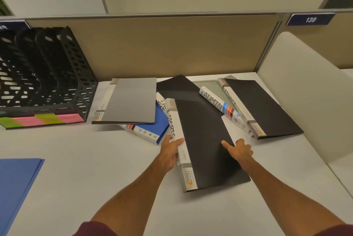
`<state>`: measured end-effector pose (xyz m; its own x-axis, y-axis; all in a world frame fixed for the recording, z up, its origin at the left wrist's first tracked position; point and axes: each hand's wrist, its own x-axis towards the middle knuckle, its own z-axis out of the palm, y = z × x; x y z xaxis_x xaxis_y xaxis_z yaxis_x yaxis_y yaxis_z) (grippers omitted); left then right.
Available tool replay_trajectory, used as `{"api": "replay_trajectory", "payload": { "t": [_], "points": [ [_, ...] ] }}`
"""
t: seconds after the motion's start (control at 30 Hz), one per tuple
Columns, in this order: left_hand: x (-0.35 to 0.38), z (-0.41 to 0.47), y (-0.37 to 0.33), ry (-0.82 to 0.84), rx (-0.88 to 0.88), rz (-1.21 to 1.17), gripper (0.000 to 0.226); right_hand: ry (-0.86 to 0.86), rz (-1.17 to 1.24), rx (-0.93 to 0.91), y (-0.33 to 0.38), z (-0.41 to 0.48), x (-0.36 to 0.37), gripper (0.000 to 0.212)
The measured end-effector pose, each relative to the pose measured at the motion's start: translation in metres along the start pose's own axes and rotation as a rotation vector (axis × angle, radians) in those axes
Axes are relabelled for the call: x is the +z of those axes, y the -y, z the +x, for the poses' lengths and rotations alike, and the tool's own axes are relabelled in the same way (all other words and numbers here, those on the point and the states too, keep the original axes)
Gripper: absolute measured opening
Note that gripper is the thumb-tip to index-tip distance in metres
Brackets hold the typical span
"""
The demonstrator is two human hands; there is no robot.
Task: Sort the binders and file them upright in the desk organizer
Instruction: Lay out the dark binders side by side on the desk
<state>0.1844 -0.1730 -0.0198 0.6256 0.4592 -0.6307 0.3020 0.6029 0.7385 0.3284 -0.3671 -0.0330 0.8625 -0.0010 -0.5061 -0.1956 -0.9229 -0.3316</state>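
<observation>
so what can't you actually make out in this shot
- Blue binder, head view: spine label half hidden under the black SPORTS binder.
- Grey binder: spine text too small to read.
- Black mesh desk organizer: left end cut off by the frame edge.
- Left hand: fingers hidden behind the SPORTS binder's spine.

Black mesh desk organizer (47, 75) upright at far left, slots empty. Binders flat on worktop (95, 169): grey binder (131, 100) beside organizer, blue binder (152, 127) partly under it, black SPORTS binder (206, 140) nearest, ADMIN binder (219, 106), black FINANCE binder (263, 106) rightmost.
</observation>
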Motion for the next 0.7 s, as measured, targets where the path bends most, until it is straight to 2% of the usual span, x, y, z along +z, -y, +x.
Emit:
{"api": "replay_trajectory", "payload": {
  "t": [0.17, 0.33, 0.7],
  "points": [
    [-0.018, -0.016, -0.016, 0.060, 0.066, 0.020, 0.039, 0.047, 0.207, 0.069, 0.009, -0.015, 0.009, 0.086],
    [-0.032, -0.042, -0.044, 0.120, 0.214, 0.105, 0.025, 0.025, 0.662, -0.020, 0.033, -0.039, 0.008, 0.084],
    [-0.082, -0.138, -0.122, 0.233, 0.653, 0.265, 0.046, 0.125, 0.960, -0.253, 0.090, -0.125, 0.010, 0.069]
  ]
}}
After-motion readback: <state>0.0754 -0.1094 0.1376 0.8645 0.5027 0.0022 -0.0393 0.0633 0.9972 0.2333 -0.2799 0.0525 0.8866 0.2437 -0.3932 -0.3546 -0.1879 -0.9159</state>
